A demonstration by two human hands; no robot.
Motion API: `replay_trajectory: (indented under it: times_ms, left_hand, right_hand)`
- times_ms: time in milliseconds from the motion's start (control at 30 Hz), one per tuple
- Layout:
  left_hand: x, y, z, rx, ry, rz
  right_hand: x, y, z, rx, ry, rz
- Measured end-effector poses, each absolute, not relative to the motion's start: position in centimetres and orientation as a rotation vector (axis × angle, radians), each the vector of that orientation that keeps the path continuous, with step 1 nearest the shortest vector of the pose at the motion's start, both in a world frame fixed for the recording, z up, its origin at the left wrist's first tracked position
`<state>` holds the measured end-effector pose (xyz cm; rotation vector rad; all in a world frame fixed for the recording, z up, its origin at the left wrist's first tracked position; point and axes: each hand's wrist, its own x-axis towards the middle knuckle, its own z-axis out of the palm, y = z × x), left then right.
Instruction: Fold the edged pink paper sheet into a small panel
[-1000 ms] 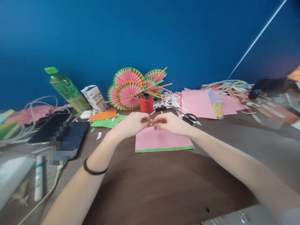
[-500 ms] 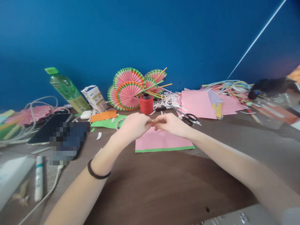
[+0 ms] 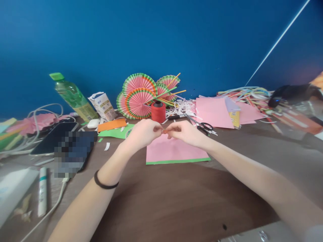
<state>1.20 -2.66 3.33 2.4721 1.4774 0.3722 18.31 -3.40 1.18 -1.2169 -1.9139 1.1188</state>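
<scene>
The left hand (image 3: 145, 133) and right hand (image 3: 186, 133) meet almost fingertip to fingertip, each with thumb and fingers pinched together; whether they grip something tiny there, I cannot tell. Below both hands, a pink sheet (image 3: 176, 153) with a green strip along its near edge lies on the table (image 3: 176, 198). Just beyond the fingertips stands a red thread spool (image 3: 158, 113). Scissors (image 3: 207, 126) rest beyond the right hand, to its right; green paper (image 3: 113, 133) lies left of the left hand.
</scene>
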Motion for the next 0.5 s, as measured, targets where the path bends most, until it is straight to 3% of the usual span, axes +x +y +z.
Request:
replay_trajectory:
  times_ms: [300,500]
  left_hand:
    - [-5.5,0.5,3.1,2.174,2.256,0.472]
    - [-5.3,0.4,2.8,2.143,2.399,0.434]
  right_hand:
    - [19.2,-2.3,0.6,-1.237,-1.866,1.183]
    - [18.9,-2.6,1.0,-1.269,-2.005,1.086]
